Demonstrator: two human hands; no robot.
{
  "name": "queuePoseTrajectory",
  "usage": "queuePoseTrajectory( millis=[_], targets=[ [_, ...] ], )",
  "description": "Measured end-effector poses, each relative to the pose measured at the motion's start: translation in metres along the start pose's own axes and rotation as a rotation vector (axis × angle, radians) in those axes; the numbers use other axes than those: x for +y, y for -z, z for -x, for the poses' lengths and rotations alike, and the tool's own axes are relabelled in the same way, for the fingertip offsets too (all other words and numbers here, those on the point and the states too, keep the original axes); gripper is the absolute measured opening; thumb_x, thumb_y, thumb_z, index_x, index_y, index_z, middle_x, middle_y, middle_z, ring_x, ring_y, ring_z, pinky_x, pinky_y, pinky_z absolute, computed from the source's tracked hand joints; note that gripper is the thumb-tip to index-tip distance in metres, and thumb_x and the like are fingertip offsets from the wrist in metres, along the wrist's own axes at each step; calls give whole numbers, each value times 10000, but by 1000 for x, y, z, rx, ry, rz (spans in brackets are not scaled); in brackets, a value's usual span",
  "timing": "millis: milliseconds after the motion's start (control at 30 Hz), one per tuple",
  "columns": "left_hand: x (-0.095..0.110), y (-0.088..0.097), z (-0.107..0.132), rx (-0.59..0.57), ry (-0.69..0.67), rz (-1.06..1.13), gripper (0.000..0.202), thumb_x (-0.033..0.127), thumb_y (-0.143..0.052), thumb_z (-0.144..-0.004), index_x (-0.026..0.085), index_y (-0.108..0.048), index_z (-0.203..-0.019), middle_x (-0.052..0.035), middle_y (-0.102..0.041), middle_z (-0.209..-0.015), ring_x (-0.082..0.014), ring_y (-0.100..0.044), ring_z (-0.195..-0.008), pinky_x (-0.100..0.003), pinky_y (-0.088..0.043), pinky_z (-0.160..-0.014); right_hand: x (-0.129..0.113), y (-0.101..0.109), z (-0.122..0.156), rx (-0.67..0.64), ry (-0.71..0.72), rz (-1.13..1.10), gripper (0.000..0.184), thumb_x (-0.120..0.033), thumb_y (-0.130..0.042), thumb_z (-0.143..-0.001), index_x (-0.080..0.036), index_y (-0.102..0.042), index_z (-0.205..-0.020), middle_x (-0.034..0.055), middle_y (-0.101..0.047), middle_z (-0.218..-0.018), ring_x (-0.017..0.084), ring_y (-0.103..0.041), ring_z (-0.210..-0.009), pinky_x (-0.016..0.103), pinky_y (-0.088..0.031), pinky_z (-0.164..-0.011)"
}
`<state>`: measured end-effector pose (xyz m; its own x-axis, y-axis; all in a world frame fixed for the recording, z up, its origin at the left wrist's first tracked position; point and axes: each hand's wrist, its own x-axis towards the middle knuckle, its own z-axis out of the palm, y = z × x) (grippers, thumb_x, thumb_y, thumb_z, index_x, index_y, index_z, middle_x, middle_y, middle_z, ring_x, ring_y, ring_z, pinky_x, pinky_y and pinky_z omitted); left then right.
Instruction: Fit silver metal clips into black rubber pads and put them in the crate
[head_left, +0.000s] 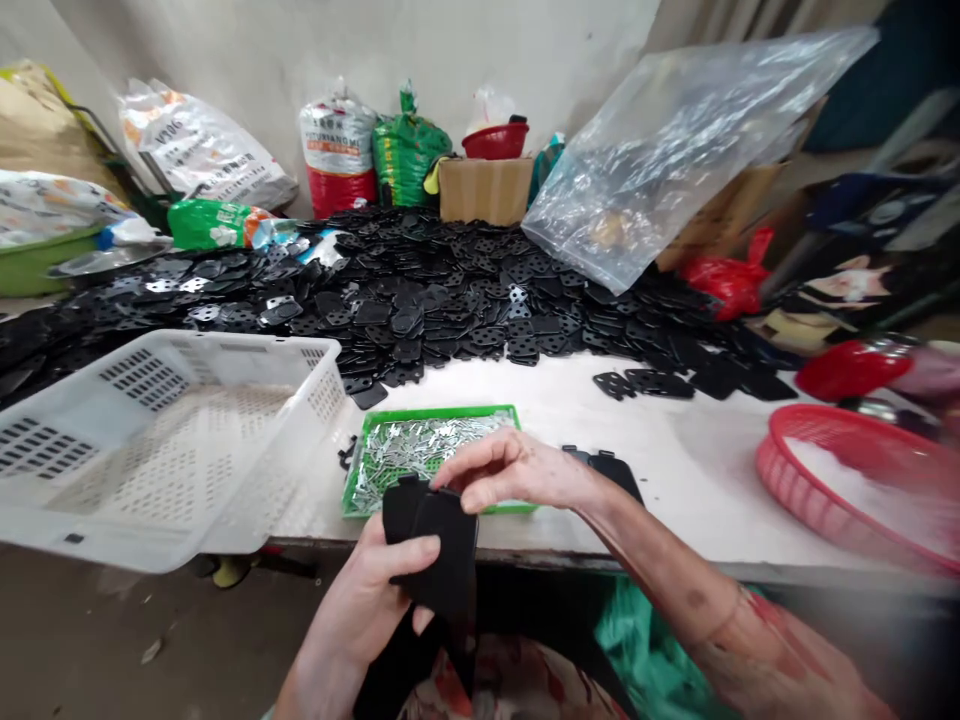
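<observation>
My left hand (367, 590) grips a stack of black perforated plates (439, 540) low over the table's front edge. My right hand (510, 470) reaches across from the right, its fingers curled over the top of that stack. Just behind both hands lies a green tray (390, 470) filled with small silver metal pieces. Beside my right wrist, a few black plates (611, 470) lie flat on the table. A large heap of similar black plates (450, 290) covers the back of the table.
A white perforated plastic crate (165, 450) overhangs the table's left side, and a red basket (817, 490) sits at the right. Sacks, a cardboard box (484, 190) and a clear plastic bag (675, 150) stand behind the heap.
</observation>
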<state>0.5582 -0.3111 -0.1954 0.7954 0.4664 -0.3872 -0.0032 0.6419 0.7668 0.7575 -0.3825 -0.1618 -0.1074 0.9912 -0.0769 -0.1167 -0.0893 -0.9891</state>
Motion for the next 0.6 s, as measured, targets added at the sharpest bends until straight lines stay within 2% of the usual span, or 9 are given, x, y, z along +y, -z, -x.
queuePoseTrajectory(
  millis=[100, 200, 300, 367, 467, 567, 600],
  targets=[
    [-6, -4, 3, -25, 106, 64, 306, 240, -820, -613, 156, -712, -887, -41, -624, -548, -95, -443, -281, -191, -309, -274, -1, 1, 11, -60, 26, 80, 279, -287, -749, -749, -163, -760, -998, 20, -689, -864, 127, -597, -753, 227, -491, -712],
    [-17, -11, 1, -4, 146, 77, 322, 260, -830, -625, 160, -705, -904, -37, -633, -572, -80, -427, -283, -191, -302, -284, 5, -5, 20, 24, 129, 208, 246, -333, -680, -823, -147, -761, -961, 34, -684, -869, 128, -587, -748, 220, -492, -692],
    [-26, -17, 0, 85, 102, 69, 280, 332, -803, -705, 170, -688, -903, -13, -616, -612, -88, -476, -377, -192, -337, -329, 11, -2, 33, 145, 160, 236, 252, -327, -622, -866, -156, -748, -1002, 40, -697, -908, 131, -603, -766, 231, -502, -712],
    [-28, -18, -1, 125, 32, 70, 361, 479, -722, -772, 180, -678, -970, -43, -650, -701, -141, -563, -501, -221, -395, -375, 13, 12, 49, 260, 157, 237, 236, -307, -622, -860, -176, -745, -1014, 42, -712, -970, 149, -631, -844, 256, -508, -782],
    [-22, -15, -2, 129, -41, 88, 583, 658, -547, -817, 164, -650, -1109, -140, -708, -903, -233, -639, -661, -293, -471, -450, 13, 51, 83, 460, 96, 359, 194, -275, -628, -834, -201, -753, -963, 37, -727, -980, 174, -653, -901, 288, -505, -838],
    [-15, -11, -5, 205, -34, 102, 539, 609, -585, -820, 126, -682, -1038, -175, -716, -967, -227, -634, -662, -323, -518, -528, 18, 92, 119, 642, -51, 622, 210, -258, -564, -833, -201, -758, -890, 48, -728, -840, 187, -660, -741, 287, -515, -666],
    [-14, -10, -7, 237, -38, 103, 487, 564, -624, -814, 125, -692, -1012, -169, -717, -975, -216, -633, -662, -315, -522, -539, 22, 103, 130, 679, -67, 660, 216, -229, -550, -827, -193, -759, -867, 62, -728, -831, 201, -664, -754, 300, -513, -677]
  ],
)
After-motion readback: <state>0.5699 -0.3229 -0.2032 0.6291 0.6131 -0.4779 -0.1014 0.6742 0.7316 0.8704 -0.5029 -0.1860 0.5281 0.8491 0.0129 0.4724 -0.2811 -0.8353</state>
